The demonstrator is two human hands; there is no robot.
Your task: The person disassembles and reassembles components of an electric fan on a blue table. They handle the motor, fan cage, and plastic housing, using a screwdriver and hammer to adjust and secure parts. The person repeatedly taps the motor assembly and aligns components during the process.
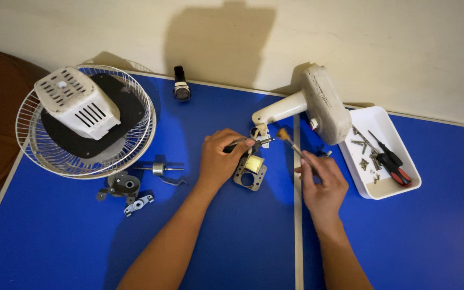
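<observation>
Brush (291,142) in right fingers (312,164) — tip beside motor stator (250,172)

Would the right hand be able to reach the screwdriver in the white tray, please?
Probably yes. The screwdriver lies uncovered in the white tray, just right of the right hand, with bare table between. But that hand's fingers hold a small brush, which must be put down first.

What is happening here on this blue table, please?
A person sits at a blue table with a fan taken apart. The left hand holds a dark tool over the motor core. The right hand holds a small brush, its tip near the tool. The fan stand lies behind, the grille with the motor cover at left, and a tray with screws and a screwdriver at right.
</observation>
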